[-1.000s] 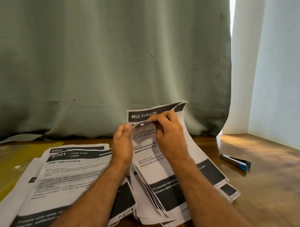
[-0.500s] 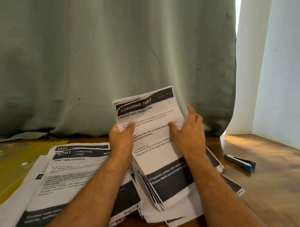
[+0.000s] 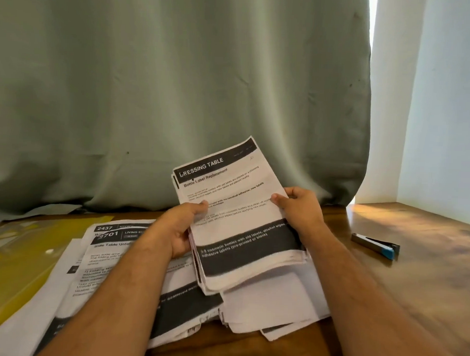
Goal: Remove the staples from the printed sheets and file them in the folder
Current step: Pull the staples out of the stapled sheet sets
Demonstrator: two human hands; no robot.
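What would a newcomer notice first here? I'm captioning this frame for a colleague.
First, the stack of printed sheets headed "DRESSING TABLE", raised at centre and gripped at its edges by the left hand and right hand. Then the loose printed pages spread lower left over a yellow folder, and a blue-tipped staple remover on the wooden table, right.

Wooden table (image 3: 425,277): loose printed sheets (image 3: 105,274), yellow folder (image 3: 20,261) at left, staple remover (image 3: 376,245) at rt.

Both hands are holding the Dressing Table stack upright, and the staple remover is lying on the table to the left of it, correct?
Not quite. In the head view the left hand and right hand do hold the Dressing Table stack, but the staple remover lies on the table to the right of it, not the left.
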